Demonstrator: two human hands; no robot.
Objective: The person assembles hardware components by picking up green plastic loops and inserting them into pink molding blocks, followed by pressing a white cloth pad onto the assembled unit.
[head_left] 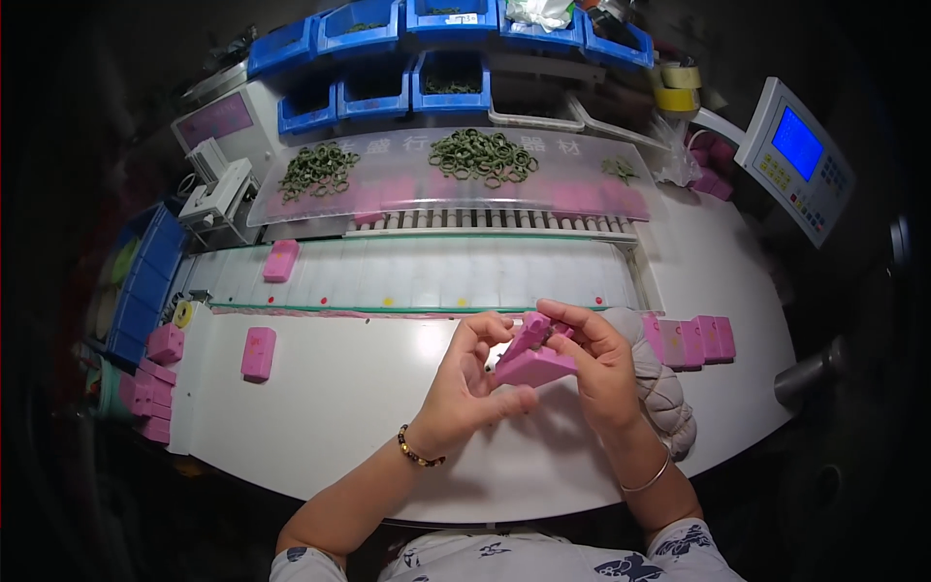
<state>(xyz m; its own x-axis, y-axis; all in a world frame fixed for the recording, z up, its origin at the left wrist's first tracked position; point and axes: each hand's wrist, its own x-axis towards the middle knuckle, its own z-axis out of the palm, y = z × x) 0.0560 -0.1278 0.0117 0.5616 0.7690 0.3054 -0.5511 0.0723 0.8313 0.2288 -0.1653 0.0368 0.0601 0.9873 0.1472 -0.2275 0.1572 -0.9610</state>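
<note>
In front of my chest, both hands hold up a small pink box (536, 367) whose lid part looks swung up. My left hand (473, 373) curls around its left side, thumb low along the near edge. With my right hand (593, 367) I grip the other side, the index finger over the raised part and the thumb at the opening. Something small and dark shows between the pink parts, too small to make out. Close to my right wrist lies a grey padded cushion (659, 393). Several closed pink boxes (690, 342) stand in a row beyond it.
Ahead runs a pale conveyor belt (417, 272) carrying one pink box (280, 261). Behind it, a clear shelf (388, 199) bears piles of green rings (482, 157). Blue bins (451, 82) stand above. A keypad display (800, 155) is at right; stacked pink boxes (147, 393) lie left.
</note>
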